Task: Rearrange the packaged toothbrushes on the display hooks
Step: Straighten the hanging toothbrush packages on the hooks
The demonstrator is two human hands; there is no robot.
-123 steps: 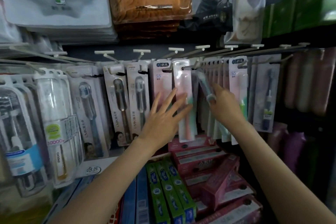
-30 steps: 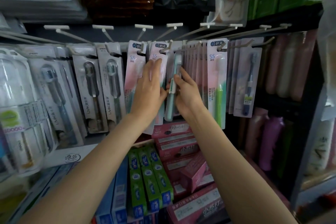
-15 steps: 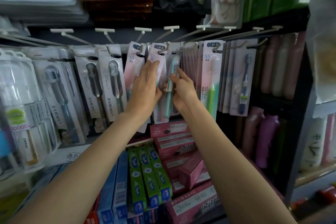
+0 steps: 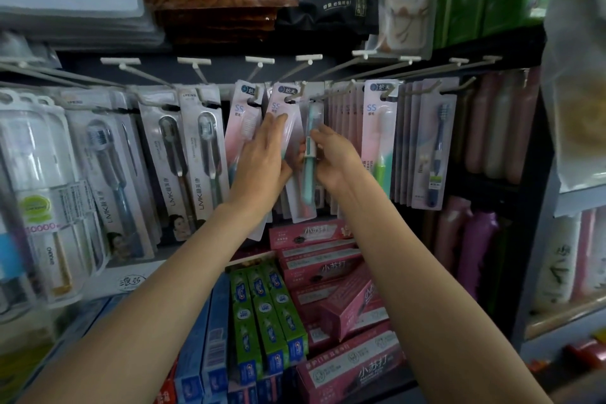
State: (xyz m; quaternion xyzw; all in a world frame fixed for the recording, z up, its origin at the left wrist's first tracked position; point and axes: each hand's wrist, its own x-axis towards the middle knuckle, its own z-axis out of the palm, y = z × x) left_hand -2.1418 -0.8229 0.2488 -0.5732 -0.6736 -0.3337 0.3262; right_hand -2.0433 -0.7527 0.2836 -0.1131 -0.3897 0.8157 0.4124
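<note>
Item: teal toothbrush pack (image 4: 309, 154), hanging on centre display hook (image 4: 323, 93). Right hand (image 4: 334, 157) pinches its edge; left hand (image 4: 262, 161), fingers straight, presses flat on neighbouring pink pack (image 4: 284, 108). Likely light, stiff card with slick blister; best held by the edges.

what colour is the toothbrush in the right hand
Teal, with a white band; toothbrush, head view.

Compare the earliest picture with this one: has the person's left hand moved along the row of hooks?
Yes. The left hand was spread over a pink toothbrush pack left of the teal toothbrush; now it lies flat on the pink pack directly beside it, fingers straight.
</note>
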